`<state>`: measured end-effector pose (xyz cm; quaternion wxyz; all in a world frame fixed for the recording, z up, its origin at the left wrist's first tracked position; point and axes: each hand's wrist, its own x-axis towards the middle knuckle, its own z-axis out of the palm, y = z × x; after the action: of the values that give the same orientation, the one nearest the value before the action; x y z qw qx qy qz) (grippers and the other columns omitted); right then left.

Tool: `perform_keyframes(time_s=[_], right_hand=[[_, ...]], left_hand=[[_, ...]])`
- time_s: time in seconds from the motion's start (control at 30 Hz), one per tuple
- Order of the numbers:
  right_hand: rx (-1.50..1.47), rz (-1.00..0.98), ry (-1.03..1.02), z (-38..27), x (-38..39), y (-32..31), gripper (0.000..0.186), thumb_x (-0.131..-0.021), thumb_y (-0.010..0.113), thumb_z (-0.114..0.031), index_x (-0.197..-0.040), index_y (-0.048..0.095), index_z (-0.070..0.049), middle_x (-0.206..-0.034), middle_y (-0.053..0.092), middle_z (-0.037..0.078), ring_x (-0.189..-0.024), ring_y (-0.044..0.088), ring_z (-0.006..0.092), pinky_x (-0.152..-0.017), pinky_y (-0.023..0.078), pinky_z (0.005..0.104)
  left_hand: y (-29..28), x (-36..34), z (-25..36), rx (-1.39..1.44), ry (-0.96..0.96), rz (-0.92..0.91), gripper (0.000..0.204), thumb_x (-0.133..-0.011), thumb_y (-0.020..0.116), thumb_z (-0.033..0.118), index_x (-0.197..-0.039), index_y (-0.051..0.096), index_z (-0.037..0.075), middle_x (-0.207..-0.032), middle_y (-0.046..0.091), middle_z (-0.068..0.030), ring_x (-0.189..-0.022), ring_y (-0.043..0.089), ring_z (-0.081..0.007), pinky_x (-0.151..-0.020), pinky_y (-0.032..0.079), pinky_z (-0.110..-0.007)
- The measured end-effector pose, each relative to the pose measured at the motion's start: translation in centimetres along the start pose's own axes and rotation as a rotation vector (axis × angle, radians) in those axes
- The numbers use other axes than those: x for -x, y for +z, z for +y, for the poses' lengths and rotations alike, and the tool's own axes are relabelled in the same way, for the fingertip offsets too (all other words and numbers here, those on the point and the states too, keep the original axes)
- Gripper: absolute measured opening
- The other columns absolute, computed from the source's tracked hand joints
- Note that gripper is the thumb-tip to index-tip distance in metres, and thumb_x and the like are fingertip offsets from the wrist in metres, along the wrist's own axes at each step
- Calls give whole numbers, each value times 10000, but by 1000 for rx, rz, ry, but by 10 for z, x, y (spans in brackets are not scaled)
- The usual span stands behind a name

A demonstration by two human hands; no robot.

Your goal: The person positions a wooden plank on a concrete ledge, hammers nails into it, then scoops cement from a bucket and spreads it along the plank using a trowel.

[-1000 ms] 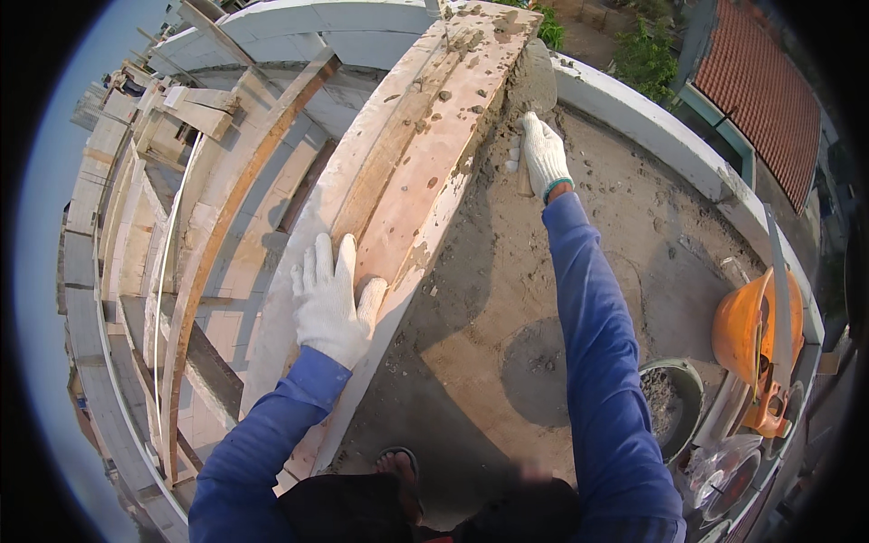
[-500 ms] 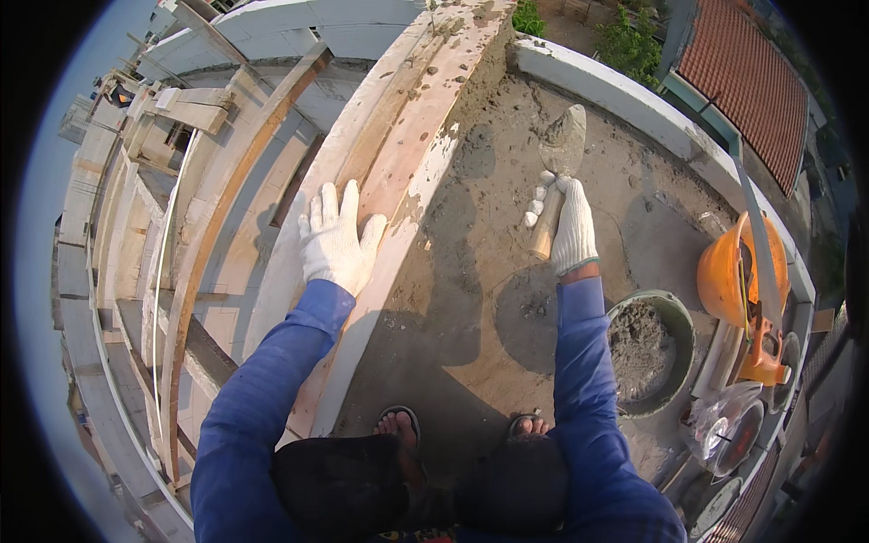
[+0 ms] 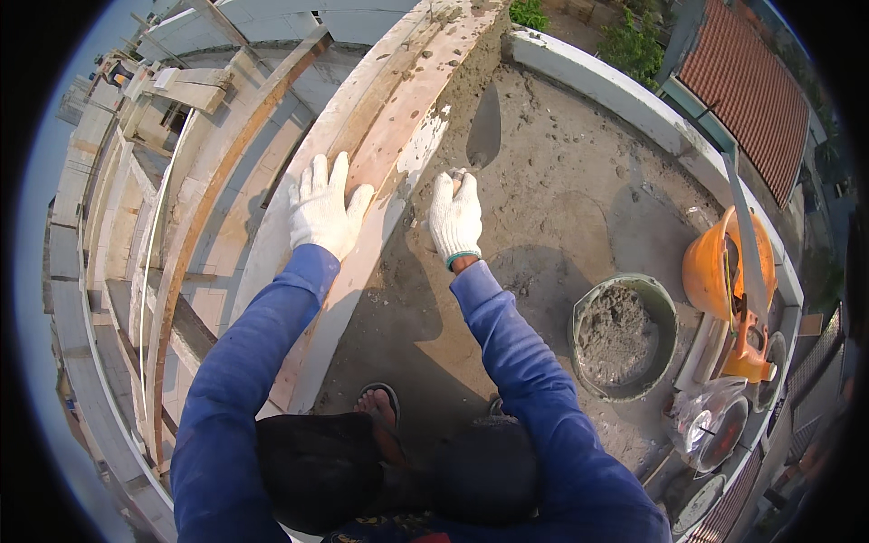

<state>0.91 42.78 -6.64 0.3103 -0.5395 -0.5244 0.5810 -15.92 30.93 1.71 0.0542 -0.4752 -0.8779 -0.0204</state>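
Observation:
My left hand [image 3: 324,213], in a white knitted glove, lies flat with spread fingers on the wooden board [image 3: 376,136] along the top of the low wall. My right hand [image 3: 455,217], gloved the same way, is closed around a trowel. The dark, pointed trowel blade [image 3: 485,129] reaches away from me, close to the mortar-smeared side of the wall [image 3: 482,65]. My fingers cover most of its handle. Wet mortar fills a round bucket [image 3: 672,348] to the right of my right forearm.
An orange bucket [image 3: 701,262] and a handsaw [image 3: 749,339] with an orange handle stand at the right edge. Near them lies a clear plastic bag [image 3: 701,421]. A white low wall [image 3: 606,81] bounds the far side. Timber beams [image 3: 213,199] span a drop at left.
My right hand has moved left with the trowel, from the middle of the floor to beside the wall. The blade has turned onto its edge. My left hand remains on the board.

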Motion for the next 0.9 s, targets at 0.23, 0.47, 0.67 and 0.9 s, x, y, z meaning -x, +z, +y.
perform_keyframes(time_s=[0.23, 0.47, 0.67, 0.9], right_hand=[[-74, -46, -73, -39, 153, -214, 292, -1141, 610, -258, -1329, 641, -37, -845, 692, 53, -713, 691, 114, -661, 573, 312], [1290, 63, -101, -52, 235, -467, 260, -1035, 677, -273, -1010, 700, -15, -871, 735, 219, -836, 755, 411, -747, 565, 497], [1718, -38, -389, 11, 148, -471, 165, -920, 750, -215, -944, 780, -55, -846, 774, 159, -764, 803, 347, -679, 633, 477], [1576, -189, -342, -17, 232, -467, 163, -947, 714, -193, -970, 720, -32, -853, 755, 210, -801, 799, 391, -705, 636, 457]], left_hand=[[-2, 4, 6, -96, -28, 23, 780, -1102, 548, 615, -1732, 424, 172, -1809, 329, -225, -1673, 297, -409, -1369, 188, -584], [-47, 45, 140, 387, 560, 68, 622, -1089, 665, 484, -1574, 608, 98, -1670, 530, -233, -1538, 509, -426, -1269, 414, -526], [25, 111, 301, 780, 272, -883, 945, -1071, 520, 779, -1646, 539, 30, -1630, 604, -226, -1547, 536, -390, -1282, 394, -461], [68, 176, 338, 1371, -166, -688, 731, -1128, 577, 640, -1503, 695, 23, -1459, 732, -158, -1321, 655, -249, -1155, 487, -396]])
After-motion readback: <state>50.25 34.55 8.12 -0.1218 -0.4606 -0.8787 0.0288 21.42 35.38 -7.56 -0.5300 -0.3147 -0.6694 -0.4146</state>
